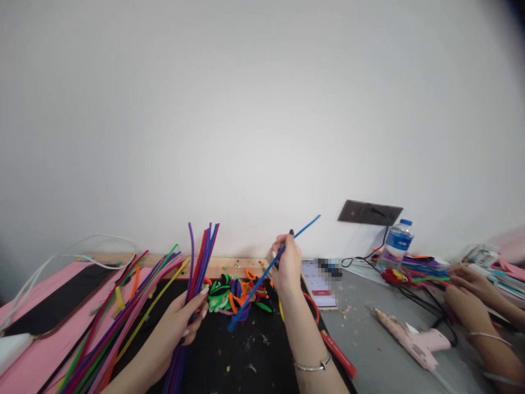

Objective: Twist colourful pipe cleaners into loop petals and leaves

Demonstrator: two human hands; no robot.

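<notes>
My left hand point(191, 314) is closed around an upright bundle of purple, red and blue pipe cleaners point(204, 254). To its right, my right hand point(287, 260) pinches a single blue pipe cleaner point(262, 278), which slants from upper right to lower left. Beneath that stem's lower end lies a heap of bent pipe cleaner pieces point(219, 295) in green, orange and purple, on a black mat point(238, 361). Left of my left hand, loose long pipe cleaners point(135, 317) in many colours lie in a spread bunch.
A phone point(319, 284) and a red stick-like object point(338, 354) lie right of my right arm. Farther right are a pink glue gun point(410, 336), a water bottle point(397, 243) and another person's hands point(467, 290). A black phone-like slab point(57, 301) rests on pink sheets at left.
</notes>
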